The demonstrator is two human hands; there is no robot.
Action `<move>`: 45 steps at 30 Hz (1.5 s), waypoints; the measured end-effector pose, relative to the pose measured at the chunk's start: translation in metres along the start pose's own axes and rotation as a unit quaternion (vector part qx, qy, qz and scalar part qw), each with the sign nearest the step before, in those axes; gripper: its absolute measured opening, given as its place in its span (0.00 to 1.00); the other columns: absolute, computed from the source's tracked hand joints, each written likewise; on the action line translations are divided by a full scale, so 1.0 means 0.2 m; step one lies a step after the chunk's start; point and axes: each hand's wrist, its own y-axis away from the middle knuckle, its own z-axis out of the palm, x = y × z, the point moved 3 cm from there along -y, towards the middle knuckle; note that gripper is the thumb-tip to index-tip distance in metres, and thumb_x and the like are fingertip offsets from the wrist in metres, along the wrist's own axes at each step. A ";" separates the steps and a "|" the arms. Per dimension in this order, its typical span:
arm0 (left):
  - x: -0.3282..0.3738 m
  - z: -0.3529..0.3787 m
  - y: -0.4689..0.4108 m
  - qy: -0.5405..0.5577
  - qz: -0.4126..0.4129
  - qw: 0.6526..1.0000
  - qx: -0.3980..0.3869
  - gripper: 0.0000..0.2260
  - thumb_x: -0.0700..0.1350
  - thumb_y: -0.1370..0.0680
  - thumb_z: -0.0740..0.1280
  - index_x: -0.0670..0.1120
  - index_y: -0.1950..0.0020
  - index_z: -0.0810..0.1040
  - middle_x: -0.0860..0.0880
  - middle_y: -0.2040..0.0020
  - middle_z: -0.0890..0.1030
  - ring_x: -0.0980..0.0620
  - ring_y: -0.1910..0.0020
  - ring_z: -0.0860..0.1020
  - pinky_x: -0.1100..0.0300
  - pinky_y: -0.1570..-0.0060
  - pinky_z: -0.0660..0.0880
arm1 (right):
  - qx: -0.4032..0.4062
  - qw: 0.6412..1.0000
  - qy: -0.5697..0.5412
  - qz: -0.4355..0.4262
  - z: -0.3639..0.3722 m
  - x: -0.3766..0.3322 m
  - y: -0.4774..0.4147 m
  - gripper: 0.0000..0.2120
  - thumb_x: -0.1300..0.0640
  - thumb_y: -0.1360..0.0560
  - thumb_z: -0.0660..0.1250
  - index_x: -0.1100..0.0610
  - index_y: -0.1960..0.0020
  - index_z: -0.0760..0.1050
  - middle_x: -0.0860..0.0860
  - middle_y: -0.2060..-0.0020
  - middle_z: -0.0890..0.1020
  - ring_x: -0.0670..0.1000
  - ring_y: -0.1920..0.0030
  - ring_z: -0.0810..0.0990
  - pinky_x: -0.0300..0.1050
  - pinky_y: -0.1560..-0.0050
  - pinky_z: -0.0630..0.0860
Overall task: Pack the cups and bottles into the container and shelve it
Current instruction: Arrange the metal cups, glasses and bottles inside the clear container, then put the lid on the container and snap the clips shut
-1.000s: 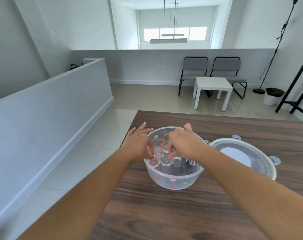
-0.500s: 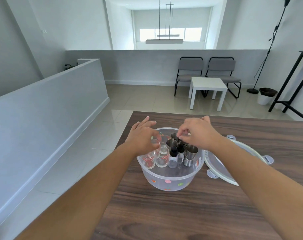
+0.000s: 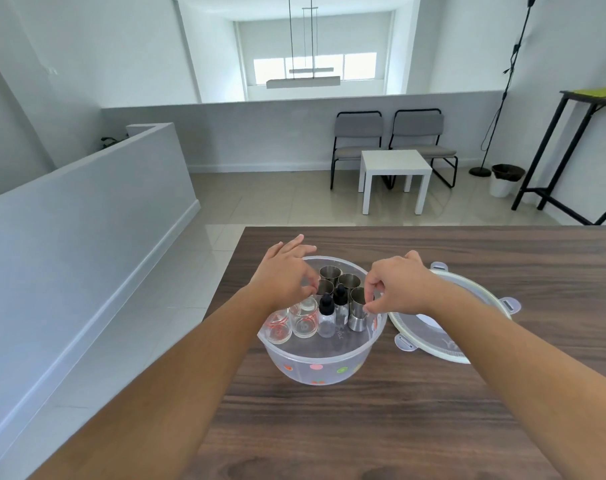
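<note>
A translucent round container (image 3: 324, 363) with coloured dots stands on the wooden table (image 3: 415, 410). Inside it stand several steel cups (image 3: 330, 273), two small clear bottles with black dropper caps (image 3: 326, 317) and clear glasses with red print (image 3: 304, 322). My left hand (image 3: 286, 275) reaches over the container's left rim, its fingertips pinched at the top of a clear glass. My right hand (image 3: 396, 285) comes in from the right, thumb and forefinger pinching the rim of the nearest steel cup (image 3: 358, 311).
The container's round lid (image 3: 448, 336) with clip tabs lies on the table just right of it, partly under my right forearm. The table's left edge drops to tiled floor. A white side table (image 3: 393, 174) and two chairs stand far behind.
My right hand has moved from over the glasses to the right side of the container, onto a steel cup. The steel cups and bottles have come into sight. My left hand stays at the glasses.
</note>
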 end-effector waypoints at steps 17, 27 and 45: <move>0.05 0.02 0.08 0.095 0.005 0.995 0.039 0.08 0.58 0.35 0.74 0.59 0.61 0.79 0.54 0.26 0.64 0.56 0.24 0.50 0.51 0.28 0.47 | 0.025 0.999 0.023 -0.003 0.06 -0.03 -0.01 0.02 0.51 0.31 0.71 0.48 0.60 0.80 0.41 0.70 0.70 0.44 0.65 0.70 0.47 0.49 0.58; 0.16 -0.08 0.11 0.099 0.016 0.991 0.084 0.13 0.55 0.32 0.71 0.59 0.49 0.76 0.53 0.27 0.65 0.55 0.25 0.51 0.54 0.29 0.47 | 0.132 0.987 -0.069 0.061 -0.07 0.07 0.18 0.05 0.45 0.28 0.68 0.44 0.59 0.80 0.44 0.59 0.76 0.45 0.56 0.74 0.49 0.45 0.60; 0.96 0.44 0.14 0.140 0.105 0.985 0.007 0.25 0.51 0.26 0.64 0.47 0.30 0.64 0.50 0.32 0.68 0.50 0.32 0.65 0.54 0.33 0.63 | 0.051 0.969 -0.059 0.234 0.34 0.52 0.83 0.19 0.48 0.27 0.67 0.46 0.37 0.75 0.43 0.34 0.74 0.47 0.33 0.68 0.49 0.36 0.67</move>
